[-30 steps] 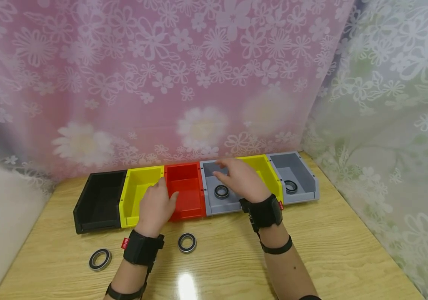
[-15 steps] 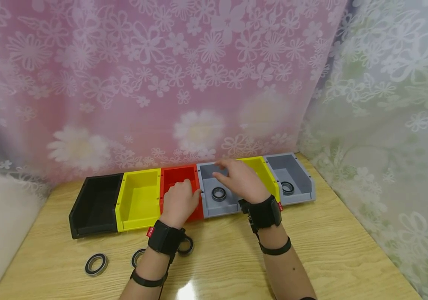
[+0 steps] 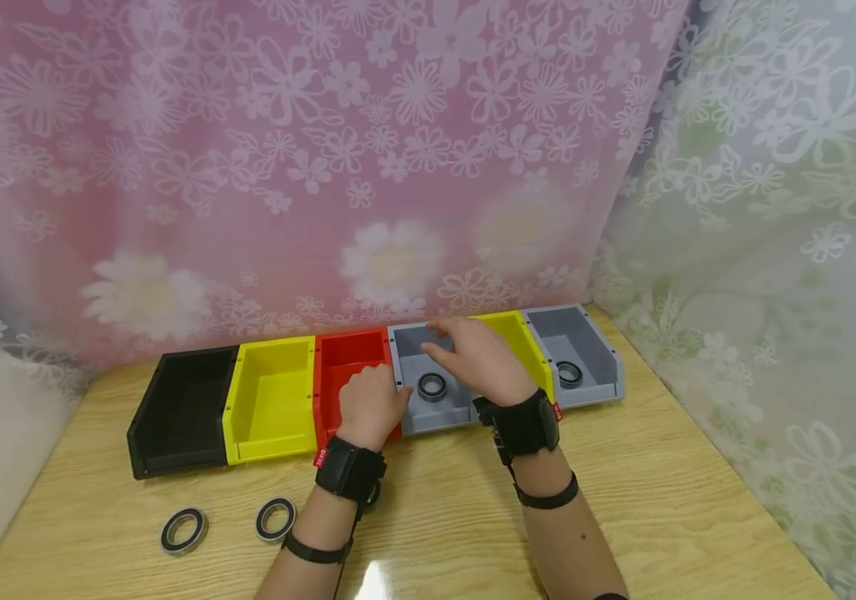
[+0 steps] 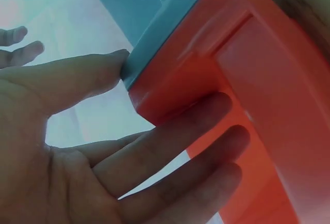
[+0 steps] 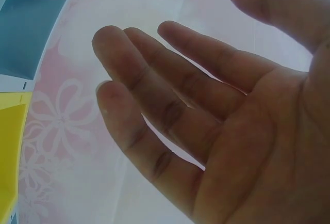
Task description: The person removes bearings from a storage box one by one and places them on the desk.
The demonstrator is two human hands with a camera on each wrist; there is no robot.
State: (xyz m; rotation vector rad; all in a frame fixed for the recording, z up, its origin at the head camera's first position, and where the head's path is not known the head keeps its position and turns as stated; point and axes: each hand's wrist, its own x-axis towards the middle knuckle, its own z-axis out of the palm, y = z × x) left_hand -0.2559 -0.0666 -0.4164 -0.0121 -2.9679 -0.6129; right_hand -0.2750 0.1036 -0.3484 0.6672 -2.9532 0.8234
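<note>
My left hand (image 3: 372, 406) is over the right side of the red bin (image 3: 333, 375). In the left wrist view its fingers (image 4: 170, 152) extend loosely into that bin, and the thumb tip meets the rim where the red and grey bins join. My right hand (image 3: 483, 360) hovers over the middle grey bin (image 3: 438, 422) and the yellow bin beside it (image 3: 512, 329), fingers relaxed, palm bare in the right wrist view. A bearing (image 3: 422, 388) lies in that grey bin, left of the right hand. Another bearing (image 3: 568, 386) lies in the far-right grey bin (image 3: 608, 392).
Left of the red bin stand a yellow bin (image 3: 277, 408) and a black bin (image 3: 180, 417), all in one row. On the table (image 3: 458, 533) lie two bearings, a left one (image 3: 168, 533) and another (image 3: 262, 520); a third (image 3: 376, 498) is mostly hidden by the left wrist. Curtains hang behind.
My left hand has moved right, from the left yellow bin to the red bin, uncovering a bearing on the table and covering another. The right hand has kept its place; the view shifted slightly.
</note>
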